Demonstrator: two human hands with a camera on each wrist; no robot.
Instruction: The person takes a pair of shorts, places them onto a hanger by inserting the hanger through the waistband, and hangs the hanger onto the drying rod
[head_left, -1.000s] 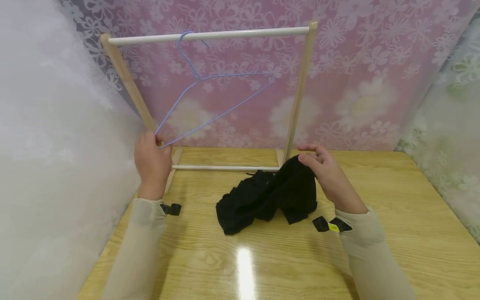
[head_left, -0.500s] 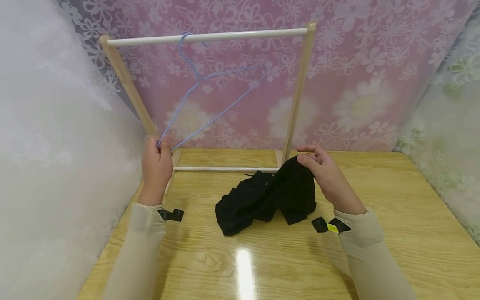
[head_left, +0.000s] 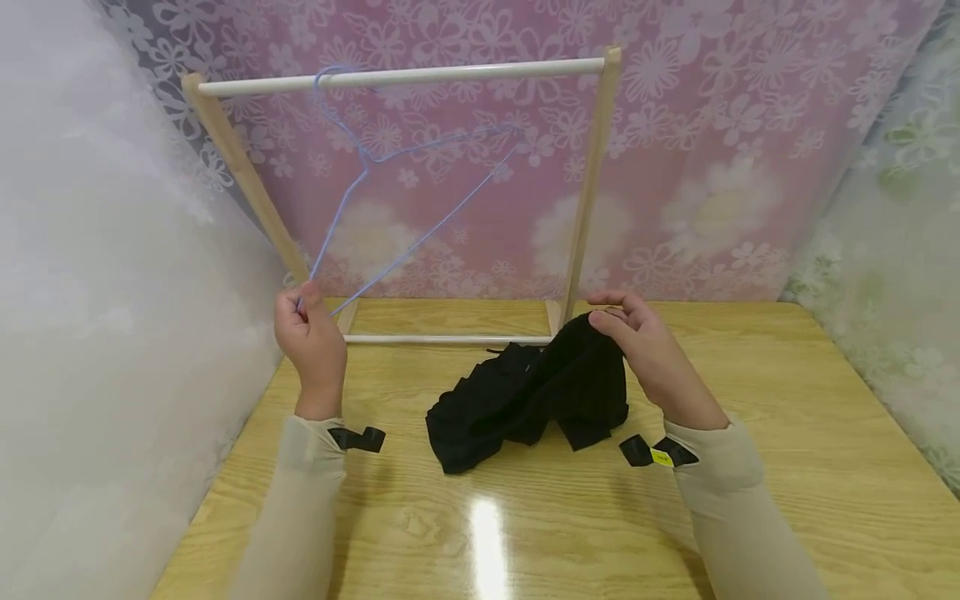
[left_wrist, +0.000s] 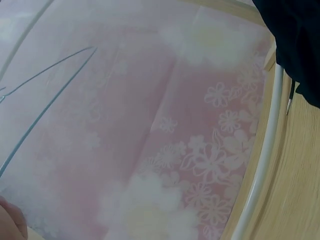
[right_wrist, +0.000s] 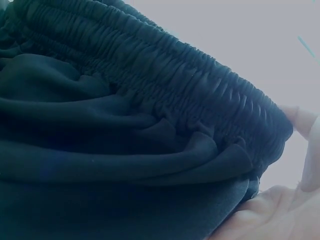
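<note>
A thin blue hanger (head_left: pixel 422 239) slants in front of the rack, its hook overlapping the white top rod in the head view. My left hand (head_left: pixel 311 346) grips its lower left corner; the far corner points up and right. Black shorts (head_left: pixel 517 408) lie bunched on the table to the right, one end lifted. My right hand (head_left: pixel 648 354) pinches that lifted edge between thumb and fingers. Up close in the right wrist view, the gathered elastic waistband (right_wrist: pixel 175 75) runs to the fingers. A dark drawstring with a metal tip (left_wrist: pixel 289 106) hangs out in the left wrist view.
A wooden rack with a white top rod (head_left: pixel 465 75) and a white lower rod (head_left: pixel 450 339) stands at the back of the wood-grain table (head_left: pixel 420 533). Behind it hangs a pink flowered curtain (head_left: pixel 465 208). A pale wall covering (head_left: pixel 135 333) borders the left side.
My left hand has come down and turned at the wrist, tilting the hanger more. The hanger's hook has shifted left along the top rod. The right hand and shorts stay nearly still.
</note>
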